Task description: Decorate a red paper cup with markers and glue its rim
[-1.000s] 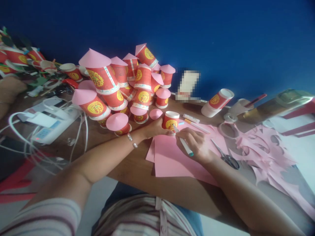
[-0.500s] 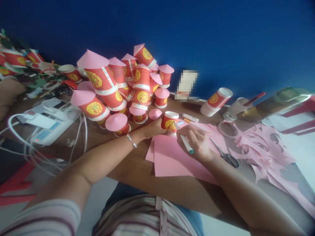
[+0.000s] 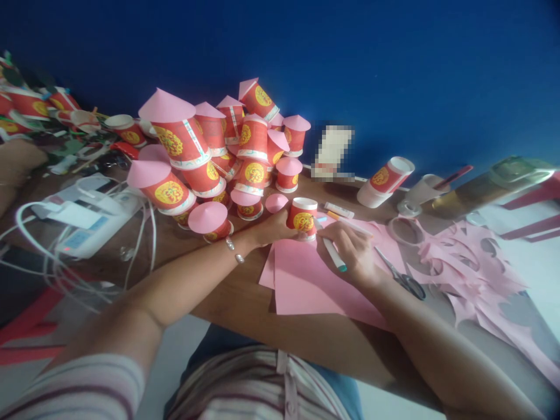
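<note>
My left hand [image 3: 279, 228] is closed around the left side of a red paper cup [image 3: 303, 217] with a yellow round emblem and white rims. In my right hand [image 3: 349, 246] is a white marker [image 3: 334, 255] with a green end, its other end close to the cup's right side. Whether its tip touches the cup I cannot tell. Pink paper sheets [image 3: 306, 286] lie beneath both hands. Just left of the cup stands a small pink paper cone [image 3: 277, 202]. Behind my right hand lie a glue stick [image 3: 339, 210] and an orange-ended pen [image 3: 333, 216].
Several red cups with pink cone tops [image 3: 179, 140] are piled at the left back. A power strip [image 3: 85, 230] with white cables lies at left. Scissors [image 3: 405, 280], a tape roll [image 3: 406, 230], pink paper scraps [image 3: 476, 268] and stacked cups [image 3: 385, 181] sit at right. Another person's arm [image 3: 17, 166] shows far left.
My right hand and the marker have shifted very slightly right and down beside the cup. My left hand keeps its hold on the cup.
</note>
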`<state>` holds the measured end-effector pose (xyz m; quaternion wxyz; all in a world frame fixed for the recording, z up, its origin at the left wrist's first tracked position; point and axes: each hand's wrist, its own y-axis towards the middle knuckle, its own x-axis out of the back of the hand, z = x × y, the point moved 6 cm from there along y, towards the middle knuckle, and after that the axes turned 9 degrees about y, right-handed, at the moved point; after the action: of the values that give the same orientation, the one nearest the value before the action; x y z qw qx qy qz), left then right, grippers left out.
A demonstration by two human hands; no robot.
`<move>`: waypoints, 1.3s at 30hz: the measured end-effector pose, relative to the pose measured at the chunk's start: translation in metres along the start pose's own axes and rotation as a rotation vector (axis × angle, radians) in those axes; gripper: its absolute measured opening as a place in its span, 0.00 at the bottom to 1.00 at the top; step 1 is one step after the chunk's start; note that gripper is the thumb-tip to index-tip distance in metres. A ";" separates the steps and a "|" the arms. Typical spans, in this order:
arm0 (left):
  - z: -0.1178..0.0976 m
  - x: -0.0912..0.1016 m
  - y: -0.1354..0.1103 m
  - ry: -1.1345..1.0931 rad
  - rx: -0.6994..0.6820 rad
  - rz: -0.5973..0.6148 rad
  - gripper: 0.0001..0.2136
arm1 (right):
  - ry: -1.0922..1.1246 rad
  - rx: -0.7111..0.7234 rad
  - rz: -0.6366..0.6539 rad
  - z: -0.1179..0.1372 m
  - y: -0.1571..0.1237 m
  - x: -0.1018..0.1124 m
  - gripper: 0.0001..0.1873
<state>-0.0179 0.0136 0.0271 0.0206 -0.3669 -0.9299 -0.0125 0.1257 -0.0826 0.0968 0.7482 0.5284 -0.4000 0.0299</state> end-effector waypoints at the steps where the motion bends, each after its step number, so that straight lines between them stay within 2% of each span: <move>1: 0.000 0.000 0.000 -0.008 0.003 -0.008 0.30 | 0.000 0.000 0.003 0.000 0.000 0.000 0.09; 5: 0.002 0.003 0.000 -0.037 0.019 -0.031 0.29 | -0.009 0.000 0.017 0.004 0.002 0.001 0.09; 15: 0.000 0.000 -0.001 -0.059 0.014 0.015 0.24 | -0.038 0.013 0.051 0.009 0.004 0.000 0.08; 26: -0.002 0.002 -0.001 -0.076 0.007 -0.019 0.24 | -0.059 -0.008 0.028 0.006 0.002 -0.001 0.09; 39: -0.011 -0.003 0.000 -0.130 -0.038 0.012 0.20 | -0.092 0.000 0.042 0.012 0.006 0.001 0.09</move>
<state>-0.0154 0.0107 0.0375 -0.0468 -0.3728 -0.9267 -0.0059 0.1164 -0.0903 0.1036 0.7284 0.5207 -0.4448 0.0212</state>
